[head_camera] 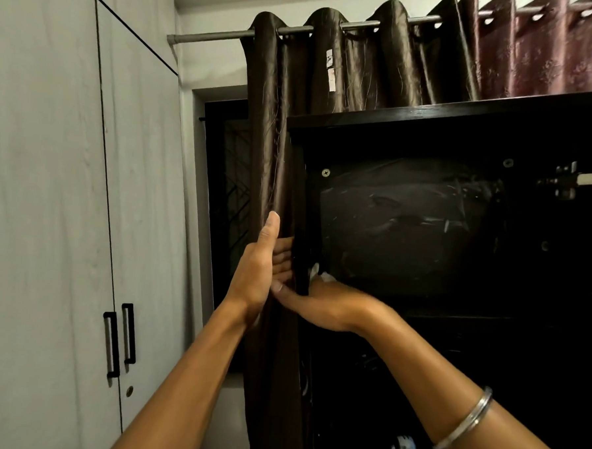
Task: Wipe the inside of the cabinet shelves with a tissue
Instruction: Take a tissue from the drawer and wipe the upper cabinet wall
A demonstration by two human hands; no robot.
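Observation:
A black open cabinet (430,118) fills the right half of the view. Its upper shelf holds a dark bulky bag (408,223). My left hand (261,267) grips the cabinet's left side panel (301,197) from outside, thumb up against the brown curtain. My right hand (321,303) reaches in at the lower left corner of that shelf and holds a white tissue (319,273) pressed against the inside of the side panel. Only a small bit of the tissue shows above the fingers.
A brown curtain (279,120) hangs on a rod right beside the cabinet's left side. A white wardrobe (50,177) with black handles (120,338) stands at the left. A lower shelf (454,316) lies dark under my right forearm, with small items barely visible.

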